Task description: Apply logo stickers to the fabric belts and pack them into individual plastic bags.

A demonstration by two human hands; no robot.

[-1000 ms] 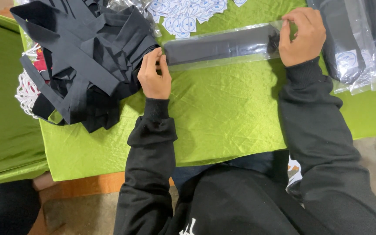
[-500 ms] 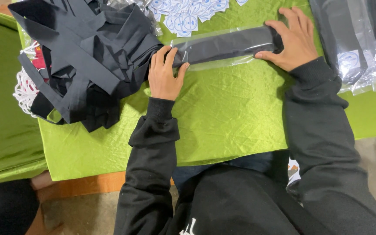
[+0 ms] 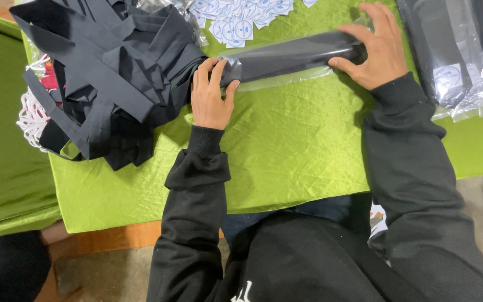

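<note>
A long black fabric piece in a clear plastic sleeve [image 3: 289, 59] lies across the green table cloth [image 3: 286, 145]. My left hand [image 3: 211, 95] grips the sleeve's left end, fingers curled over it. My right hand [image 3: 377, 47] presses on the right end, fingers spread over the plastic. Both arms wear black sleeves.
A heap of loose black fabric strips [image 3: 107, 78] lies at the left, with white netting [image 3: 29, 114] beneath it. Several small white round-marked stickers [image 3: 241, 17] are scattered at the top. Packed black items in clear bags [image 3: 454, 50] lie at the right.
The bagged piece has tilted, its left end shifting down toward me. My left hand moved from flat beside the heap onto that end, and my right hand slid lower over the right end.
</note>
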